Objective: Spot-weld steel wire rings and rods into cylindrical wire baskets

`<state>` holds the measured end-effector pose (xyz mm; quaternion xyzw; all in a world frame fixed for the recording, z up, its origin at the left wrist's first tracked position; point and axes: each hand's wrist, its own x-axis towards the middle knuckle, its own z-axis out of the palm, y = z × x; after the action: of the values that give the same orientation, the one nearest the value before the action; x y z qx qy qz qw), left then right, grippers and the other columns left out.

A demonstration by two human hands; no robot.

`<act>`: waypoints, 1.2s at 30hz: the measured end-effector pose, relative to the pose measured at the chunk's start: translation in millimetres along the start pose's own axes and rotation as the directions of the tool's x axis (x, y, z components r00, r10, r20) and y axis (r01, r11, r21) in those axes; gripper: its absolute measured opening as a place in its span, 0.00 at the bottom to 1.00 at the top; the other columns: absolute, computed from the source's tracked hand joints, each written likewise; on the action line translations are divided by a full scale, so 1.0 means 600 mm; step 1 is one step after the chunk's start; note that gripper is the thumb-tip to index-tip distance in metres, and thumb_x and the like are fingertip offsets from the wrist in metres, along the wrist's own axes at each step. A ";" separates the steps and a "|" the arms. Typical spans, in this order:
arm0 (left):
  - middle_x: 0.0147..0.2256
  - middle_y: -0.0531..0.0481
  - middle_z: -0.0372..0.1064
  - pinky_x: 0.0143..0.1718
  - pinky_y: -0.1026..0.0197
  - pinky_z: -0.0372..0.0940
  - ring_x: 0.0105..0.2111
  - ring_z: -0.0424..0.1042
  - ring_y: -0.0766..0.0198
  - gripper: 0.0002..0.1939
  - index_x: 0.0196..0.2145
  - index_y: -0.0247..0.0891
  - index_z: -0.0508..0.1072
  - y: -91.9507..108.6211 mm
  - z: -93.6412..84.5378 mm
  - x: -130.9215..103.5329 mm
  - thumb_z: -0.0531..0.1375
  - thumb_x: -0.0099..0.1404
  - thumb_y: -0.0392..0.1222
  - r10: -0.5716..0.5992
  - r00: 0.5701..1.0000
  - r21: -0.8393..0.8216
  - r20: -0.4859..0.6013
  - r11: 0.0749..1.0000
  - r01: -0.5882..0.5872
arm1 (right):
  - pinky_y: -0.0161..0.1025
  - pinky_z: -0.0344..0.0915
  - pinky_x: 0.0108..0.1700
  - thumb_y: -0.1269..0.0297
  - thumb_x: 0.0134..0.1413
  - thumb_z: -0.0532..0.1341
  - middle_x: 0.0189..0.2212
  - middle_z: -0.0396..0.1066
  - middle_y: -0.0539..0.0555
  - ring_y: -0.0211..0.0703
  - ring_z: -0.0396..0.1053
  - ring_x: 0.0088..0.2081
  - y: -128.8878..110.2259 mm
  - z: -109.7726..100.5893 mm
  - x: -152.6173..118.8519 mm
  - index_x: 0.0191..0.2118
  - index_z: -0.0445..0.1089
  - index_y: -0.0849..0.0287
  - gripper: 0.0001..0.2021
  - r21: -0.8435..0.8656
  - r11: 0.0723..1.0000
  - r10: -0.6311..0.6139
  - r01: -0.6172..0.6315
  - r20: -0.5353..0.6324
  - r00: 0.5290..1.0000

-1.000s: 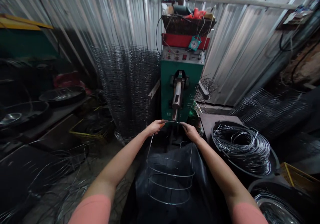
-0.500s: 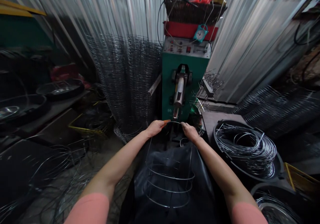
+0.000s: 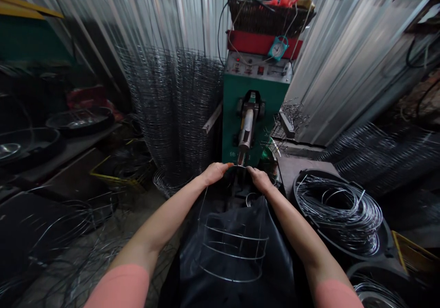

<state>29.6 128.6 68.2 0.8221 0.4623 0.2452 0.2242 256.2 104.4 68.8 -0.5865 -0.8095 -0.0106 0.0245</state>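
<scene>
A wire frame (image 3: pixel 233 256) made of thin metal rings and uprights lies over the black apron (image 3: pixel 275 253) on my lap. Its far ring is gripped from both sides. My left hand (image 3: pixel 216 173) is closed on the ring's left part, with something orange at the fingertips. On the right part, my right hand (image 3: pixel 259 178) pinches the same ring. Between the hands, the ring's edge is at the tip of the electrode (image 3: pixel 242 156) on the green welding machine (image 3: pixel 232 115). Whether the tip presses on the wire I cannot tell.
Tall stacks of wire frames (image 3: pixel 172 111) lean on the metal wall at left. A black tub (image 3: pixel 299 216) with coiled wire (image 3: pixel 343 216) stands at right. Loose wire (image 3: pixel 79 262) covers the floor at left. A teal clock (image 3: pixel 278 48) hangs above the machine.
Both hands have moved slightly forward, bringing the ring from just in front of the electrode tip to right at it. The wire frame has shifted a little with them.
</scene>
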 end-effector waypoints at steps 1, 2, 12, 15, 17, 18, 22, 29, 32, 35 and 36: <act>0.35 0.51 0.74 0.40 0.63 0.62 0.36 0.72 0.61 0.21 0.48 0.45 0.70 -0.002 0.000 0.001 0.55 0.57 0.35 0.000 1.000 -0.017 -0.002 1.000 0.000 | 0.36 0.61 0.34 0.70 0.60 0.45 0.40 0.71 0.58 0.47 0.71 0.36 0.001 0.000 0.002 0.53 0.60 0.55 0.18 0.016 1.000 -0.004 0.004 -0.009 1.000; 0.34 0.51 0.74 0.40 0.64 0.62 0.36 0.72 0.61 0.20 0.48 0.45 0.71 -0.004 0.000 0.003 0.55 0.56 0.35 -0.001 1.000 -0.043 -0.004 0.999 0.001 | 0.36 0.61 0.35 0.70 0.60 0.45 0.40 0.71 0.58 0.46 0.71 0.37 0.002 0.001 0.004 0.53 0.61 0.55 0.17 0.039 0.999 -0.009 0.009 -0.019 1.000; 0.30 0.53 0.74 0.37 0.66 0.62 0.34 0.71 0.63 0.19 0.46 0.43 0.72 -0.013 0.004 0.012 0.57 0.54 0.36 -0.029 1.000 -0.135 0.002 0.990 0.029 | 0.32 0.60 0.34 0.67 0.60 0.48 0.38 0.74 0.54 0.44 0.71 0.38 0.016 -0.001 0.013 0.46 0.65 0.54 0.13 0.241 0.969 -0.036 0.053 -0.075 0.997; 0.31 0.52 0.74 0.37 0.65 0.62 0.33 0.71 0.62 0.18 0.44 0.42 0.73 -0.012 0.004 0.013 0.57 0.55 0.37 -0.012 1.000 -0.170 -0.015 0.985 0.009 | 0.32 0.59 0.33 0.67 0.59 0.49 0.36 0.74 0.54 0.44 0.71 0.36 0.017 0.003 0.014 0.46 0.66 0.54 0.12 0.252 0.966 -0.039 0.061 -0.092 0.995; 0.32 0.50 0.74 0.37 0.64 0.62 0.34 0.71 0.61 0.17 0.44 0.42 0.73 -0.012 0.004 0.013 0.57 0.55 0.37 0.005 1.000 -0.190 -0.029 0.982 -0.010 | 0.32 0.59 0.32 0.67 0.60 0.48 0.35 0.74 0.53 0.43 0.71 0.35 0.018 0.007 0.014 0.45 0.66 0.54 0.12 0.252 0.965 -0.042 0.067 -0.106 0.993; 0.32 0.50 0.74 0.37 0.64 0.62 0.34 0.71 0.61 0.17 0.44 0.41 0.73 -0.012 0.004 0.014 0.57 0.55 0.37 0.008 0.999 -0.193 -0.032 0.981 -0.014 | 0.32 0.59 0.32 0.66 0.60 0.48 0.34 0.74 0.53 0.43 0.71 0.34 0.018 0.008 0.015 0.45 0.66 0.54 0.13 0.247 0.967 -0.040 0.066 -0.110 0.993; 0.32 0.50 0.74 0.37 0.64 0.62 0.34 0.72 0.60 0.17 0.45 0.41 0.73 -0.012 0.004 0.013 0.56 0.56 0.36 -0.010 1.000 -0.165 -0.024 0.986 0.006 | 0.32 0.58 0.31 0.65 0.61 0.48 0.33 0.74 0.53 0.43 0.71 0.35 0.018 0.011 0.015 0.45 0.66 0.53 0.12 0.217 0.975 -0.018 0.042 -0.112 0.994; 0.35 0.50 0.75 0.38 0.65 0.62 0.37 0.72 0.61 0.18 0.46 0.40 0.72 -0.013 0.007 0.013 0.56 0.56 0.36 -0.011 1.000 -0.135 0.000 0.991 0.011 | 0.32 0.58 0.31 0.63 0.61 0.47 0.32 0.74 0.53 0.43 0.71 0.33 0.014 0.012 0.011 0.45 0.66 0.53 0.13 0.225 0.974 0.017 0.011 -0.122 0.992; 0.37 0.50 0.74 0.39 0.65 0.62 0.38 0.72 0.61 0.17 0.46 0.41 0.72 -0.012 0.006 0.013 0.55 0.57 0.36 0.002 1.000 -0.110 0.000 0.994 -0.002 | 0.32 0.57 0.31 0.62 0.61 0.47 0.31 0.74 0.53 0.44 0.71 0.33 0.013 0.011 0.010 0.45 0.66 0.53 0.13 0.239 0.971 0.039 -0.009 -0.119 0.992; 0.39 0.50 0.74 0.39 0.65 0.62 0.39 0.72 0.62 0.18 0.47 0.41 0.71 -0.012 0.005 0.013 0.53 0.59 0.35 -0.002 1.000 -0.055 0.014 0.998 0.003 | 0.32 0.57 0.31 0.62 0.61 0.48 0.31 0.74 0.53 0.44 0.71 0.33 0.014 0.010 0.011 0.44 0.66 0.53 0.12 0.247 0.969 0.052 -0.024 -0.109 0.993; 0.39 0.50 0.74 0.39 0.66 0.62 0.39 0.72 0.62 0.19 0.48 0.40 0.70 -0.013 0.004 0.013 0.53 0.59 0.35 -0.008 1.000 -0.042 0.021 0.999 0.009 | 0.32 0.57 0.31 0.62 0.61 0.48 0.31 0.74 0.54 0.44 0.71 0.33 0.014 0.009 0.011 0.44 0.66 0.53 0.12 0.248 0.968 0.054 -0.027 -0.106 0.993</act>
<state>29.7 138.6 63.2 0.8178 0.4581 0.2452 0.2473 262.0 113.6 63.5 -0.5938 -0.7898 0.0573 0.1427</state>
